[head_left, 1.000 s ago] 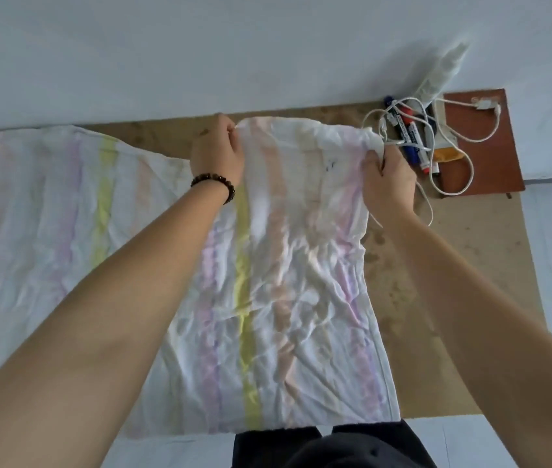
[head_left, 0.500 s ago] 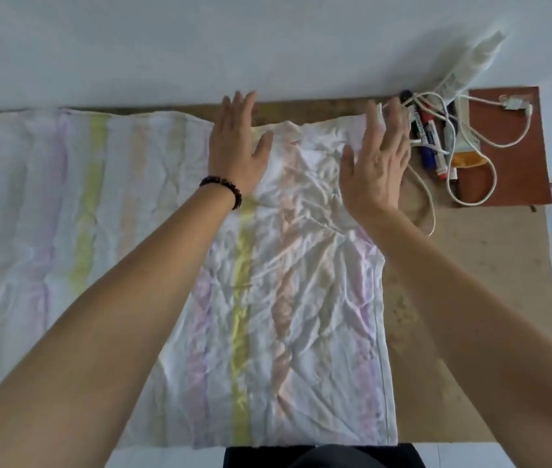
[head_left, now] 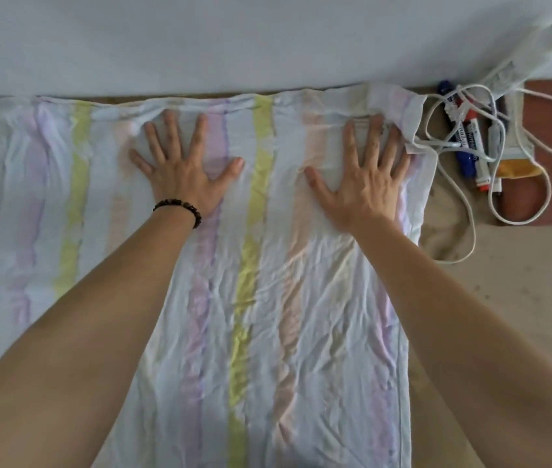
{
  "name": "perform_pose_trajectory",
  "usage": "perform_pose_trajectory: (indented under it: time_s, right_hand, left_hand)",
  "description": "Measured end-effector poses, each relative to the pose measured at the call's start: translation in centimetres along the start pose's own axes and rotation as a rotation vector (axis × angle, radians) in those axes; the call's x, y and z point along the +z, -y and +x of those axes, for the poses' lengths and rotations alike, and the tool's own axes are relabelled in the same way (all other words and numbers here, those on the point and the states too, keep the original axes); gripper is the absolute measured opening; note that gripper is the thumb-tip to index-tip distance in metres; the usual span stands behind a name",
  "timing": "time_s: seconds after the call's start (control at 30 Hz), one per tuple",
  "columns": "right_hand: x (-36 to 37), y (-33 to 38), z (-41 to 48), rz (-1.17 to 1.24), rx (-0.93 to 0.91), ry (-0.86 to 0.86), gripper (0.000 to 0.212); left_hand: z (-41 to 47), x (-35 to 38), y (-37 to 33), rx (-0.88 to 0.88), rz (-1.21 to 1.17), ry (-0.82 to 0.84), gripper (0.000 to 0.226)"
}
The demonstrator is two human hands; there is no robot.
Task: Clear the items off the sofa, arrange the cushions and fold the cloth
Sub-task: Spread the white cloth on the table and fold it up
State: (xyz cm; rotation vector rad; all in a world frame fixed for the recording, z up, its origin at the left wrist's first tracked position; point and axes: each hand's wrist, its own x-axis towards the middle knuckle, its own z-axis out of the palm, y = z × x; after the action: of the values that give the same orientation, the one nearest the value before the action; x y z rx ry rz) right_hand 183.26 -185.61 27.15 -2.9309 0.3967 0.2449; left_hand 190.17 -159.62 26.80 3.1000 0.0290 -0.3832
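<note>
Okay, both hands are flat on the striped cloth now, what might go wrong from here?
1. The cloth's far right corner is bunched beside the right hand, so the fold may set crooked.
2. That corner touches the white cable; sliding the cloth might drag it and the markers.

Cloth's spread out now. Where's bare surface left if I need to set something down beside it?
The bare brown board right of the striped cloth, nearer you than the white cable, is free. Crowded: the far right corner, where markers and cable loops tangle beside the right hand. The left hand lies flat on cloth.
</note>
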Motion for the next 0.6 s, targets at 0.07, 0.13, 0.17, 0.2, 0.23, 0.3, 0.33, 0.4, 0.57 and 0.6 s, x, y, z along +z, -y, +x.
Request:
perform_pose_trajectory:
  time_s: [0.07,0.13,0.17,0.2,0.23,0.3,0.33,0.4,0.57,0.6]
  right_hand:
    - [0.1,0.0,0.2,0.0,0.012,0.004,0.097]
    - [-0.1,0.1,0.2,-0.004,0.014,0.016,0.099]
    - [-0.2,0.2,0.2,-0.013,0.01,0.023,0.101]
    - [-0.2,0.2,0.2,-0.023,0.008,0.032,0.104]
    - [-0.3,0.2,0.2,-0.036,0.007,0.042,0.106]
    - [-0.4,0.3,0.1,-0.055,0.01,0.054,0.108]
    - [-0.5,0.4,0.0,-0.06,0.015,0.055,0.108]
    - [-0.5,0.5,0.0,-0.066,0.025,0.045,0.104]
    - [-0.4,0.8,0.0,-0.121,0.021,0.051,0.092]
    - [-0.6,1.1,-0.2,-0.143,0.024,0.05,0.089]
  left_hand:
    - [0.1,0.2,0.0,-0.009,-0.008,-0.016,0.097]
    - [0.1,0.1,0.0,-0.017,-0.019,-0.017,0.098]
    - [0.2,0.1,0.0,-0.017,-0.023,-0.024,0.098]
    - [0.2,0.1,0.0,-0.015,-0.026,-0.032,0.098]
    - [0.2,0.1,0.0,-0.013,-0.026,-0.037,0.098]
    - [0.1,0.1,-0.1,-0.011,-0.022,-0.038,0.099]
    - [0.1,0.1,0.0,-0.012,-0.022,-0.036,0.099]
    - [0.2,0.0,0.1,-0.009,-0.023,-0.034,0.1]
    - [0.2,-0.7,0.5,0.031,-0.071,0.046,0.103]
    - [0.2,-1.1,0.8,0.045,-0.132,0.08,0.1]
